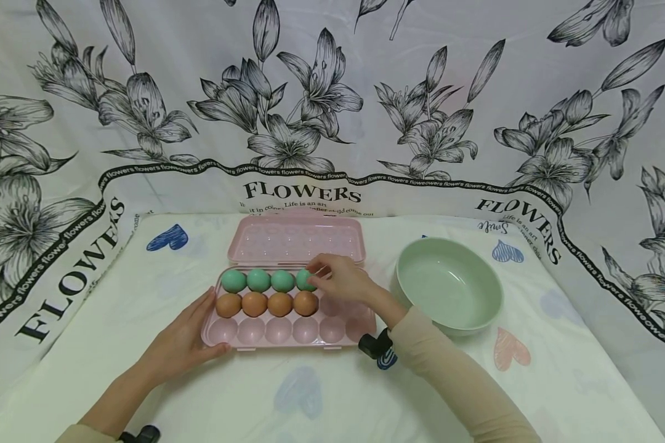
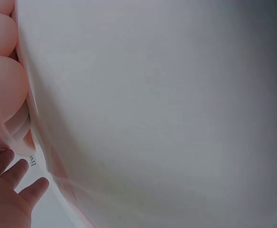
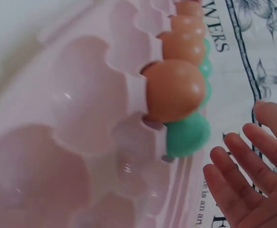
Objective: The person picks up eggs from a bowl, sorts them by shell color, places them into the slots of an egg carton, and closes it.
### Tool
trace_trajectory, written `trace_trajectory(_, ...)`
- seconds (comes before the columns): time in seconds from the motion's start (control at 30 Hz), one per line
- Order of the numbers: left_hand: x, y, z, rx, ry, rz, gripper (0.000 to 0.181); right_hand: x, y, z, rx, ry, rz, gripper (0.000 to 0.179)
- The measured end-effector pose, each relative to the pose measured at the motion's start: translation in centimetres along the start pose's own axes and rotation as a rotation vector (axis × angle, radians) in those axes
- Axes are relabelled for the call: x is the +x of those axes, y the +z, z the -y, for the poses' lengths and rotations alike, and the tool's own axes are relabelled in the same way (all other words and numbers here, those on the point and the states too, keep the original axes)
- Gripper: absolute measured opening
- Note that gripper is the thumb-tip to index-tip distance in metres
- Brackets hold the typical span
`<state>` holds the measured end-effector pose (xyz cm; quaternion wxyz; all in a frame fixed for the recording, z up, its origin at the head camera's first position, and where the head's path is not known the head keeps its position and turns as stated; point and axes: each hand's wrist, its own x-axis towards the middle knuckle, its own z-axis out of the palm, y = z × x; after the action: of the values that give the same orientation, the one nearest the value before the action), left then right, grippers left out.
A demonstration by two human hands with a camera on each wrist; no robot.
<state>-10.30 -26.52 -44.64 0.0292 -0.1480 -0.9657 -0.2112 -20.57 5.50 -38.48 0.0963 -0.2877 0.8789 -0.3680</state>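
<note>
A pink egg carton (image 1: pixel 249 349) lies with its lid (image 1: pixel 296 240) folded back. Green eggs (image 1: pixel 258 280) fill part of its back row, and brown eggs (image 1: pixel 255 304) part of the middle row. My left hand (image 1: pixel 180 344) rests against the carton's left end, thumb by the front corner and fingers extended along the side. Over the back row, my right hand (image 1: pixel 340 280) is at the rightmost green egg (image 3: pixel 188 135), partly covering it in the head view. The right wrist view shows those fingers spread and apart from the egg.
A light green bowl (image 1: pixel 449 283) stands to the right of the carton, close to the right forearm. White cloth (image 1: pixel 244 394) printed with hearts covers the table. Behind hangs a flower-printed curtain (image 1: pixel 410 141). A black wrist mount (image 1: pixel 374 344) sits near the carton's front right corner.
</note>
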Motion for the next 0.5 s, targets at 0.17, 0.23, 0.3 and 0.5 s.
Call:
trace_trajectory(0.17, 0.0, 0.0, 0.0, -0.001, -0.001, 0.001, 0.11, 0.6, -1.2, -0.3, -0.027, -0.008, -0.099, 0.024)
trace_trajectory(0.23, 0.0, 0.0, 0.1, -0.004, -0.002, 0.001, 0.11, 0.8, -1.7, -0.6, -0.027, -0.009, -0.141, 0.023)
trace_trajectory(0.3, 0.0, 0.0, 0.1, -0.005, -0.002, 0.001, 0.11, 1.0, -2.1, -1.0, -0.031, 0.012, -0.178, 0.022)
trace_trajectory(0.5, 0.0, 0.0, 0.0, -0.006, -0.007, 0.005, 0.11, 1.5, -3.1, -2.3, -0.06, 0.114, -0.262, 0.026)
